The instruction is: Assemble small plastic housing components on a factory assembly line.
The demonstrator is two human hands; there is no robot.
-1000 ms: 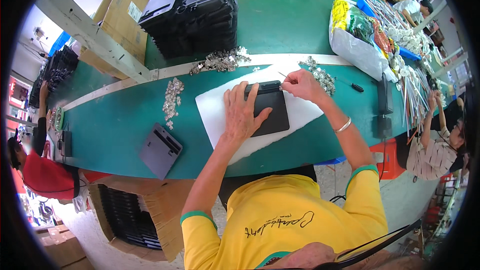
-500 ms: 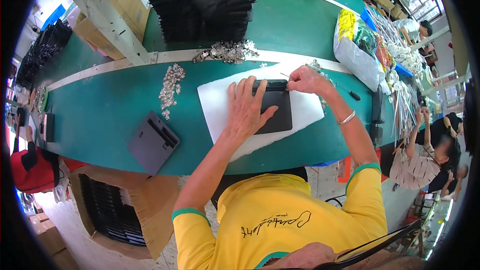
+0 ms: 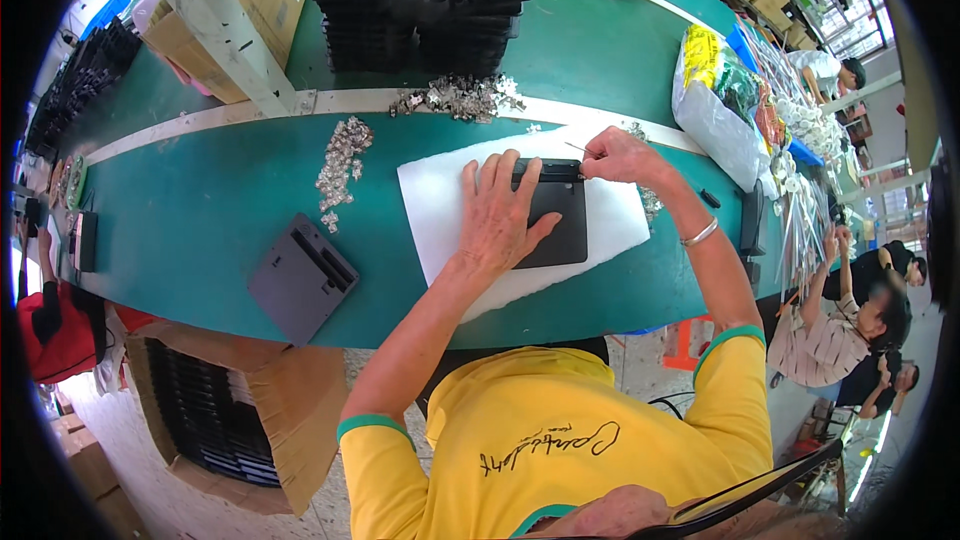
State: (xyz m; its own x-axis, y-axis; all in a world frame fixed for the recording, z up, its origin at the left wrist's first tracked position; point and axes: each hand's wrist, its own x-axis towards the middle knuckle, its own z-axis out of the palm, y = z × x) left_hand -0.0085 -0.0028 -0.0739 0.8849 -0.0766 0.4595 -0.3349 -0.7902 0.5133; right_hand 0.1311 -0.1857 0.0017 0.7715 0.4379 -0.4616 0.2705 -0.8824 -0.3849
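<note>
Scarcely anything has changed at the black, flat, rectangular plastic panel (image 3: 557, 230), which lies on the torn-edged white sheet (image 3: 622, 215) in front of the person; the whole view has shifted a little, but both hands keep their places on it, so I judge that the same close work at its far right corner is going on. The bare left hand (image 3: 490, 225) lies over the panel's left part with its fingers spread and the thumb angled out to the right, the longer fingers reaching toward the long black strip (image 3: 557, 171) along the far edge. At that strip's right end, the right hand (image 3: 615, 156), with a silver bangle (image 3: 700, 231) at its wrist, is curled up, thumb and forefinger closed together on a thin rod (image 3: 575, 147) that juts out leftward; whether they also pinch a small part, I cannot tell. Around the sheet, on the green worktop (image 3: 200, 200), lie a loose heap of small silvery metal pieces (image 3: 343, 165) and, nearer the person, a dark grey slotted plastic panel (image 3: 290, 290). Beyond stands a tall stack of black plastic panels (image 3: 410, 25).
</note>
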